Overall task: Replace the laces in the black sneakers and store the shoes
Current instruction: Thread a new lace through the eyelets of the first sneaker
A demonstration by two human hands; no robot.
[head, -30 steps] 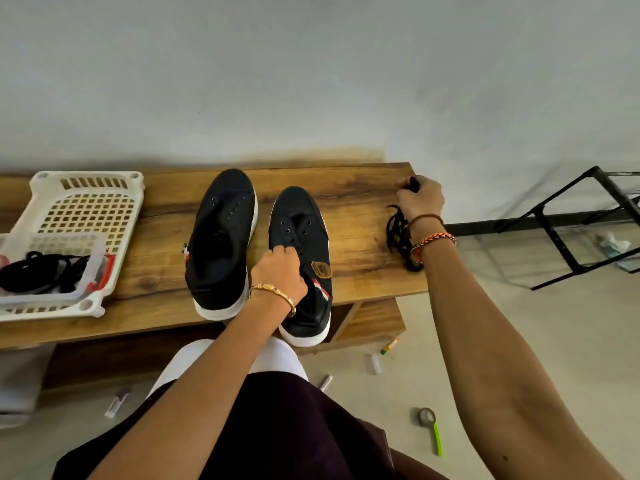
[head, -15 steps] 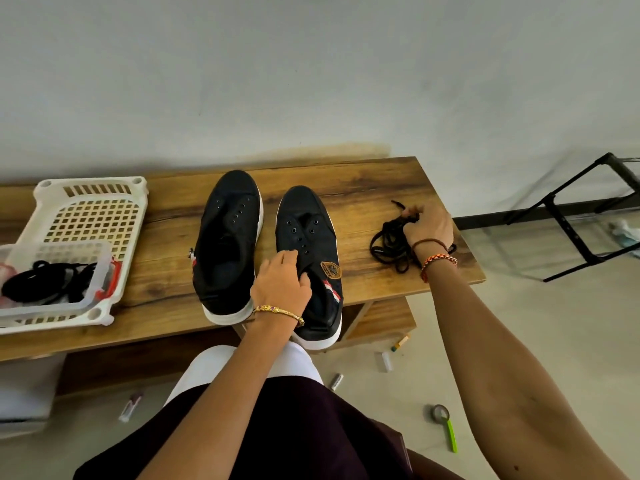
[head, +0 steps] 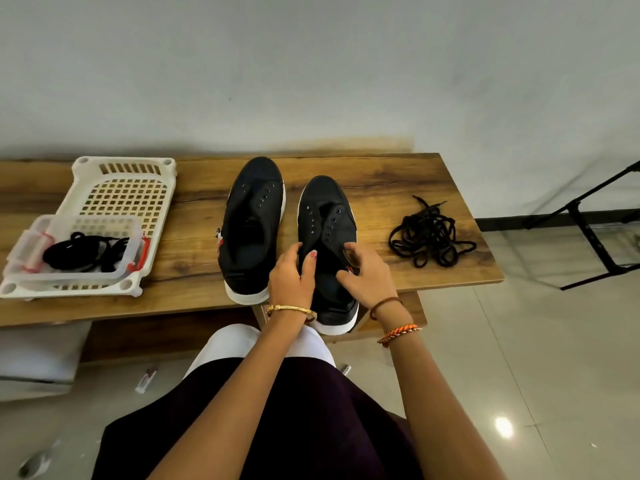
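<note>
Head view: two unlaced black sneakers side by side on wooden bench (head: 398, 174), toes toward wall. Left hand (head: 291, 277) grips collar edge of right sneaker (head: 327, 216), thumb inside opening. Right hand (head: 369, 277) rests on same shoe's outer side, fingers loosely curved; real grip or not, cannot tell. Left sneaker (head: 252, 220) untouched just beside. Loose black lace pile (head: 429, 233) right of shoes. White basket (head: 121, 188) far left, clear box (head: 74, 251) in it with more black laces, probably.
</note>
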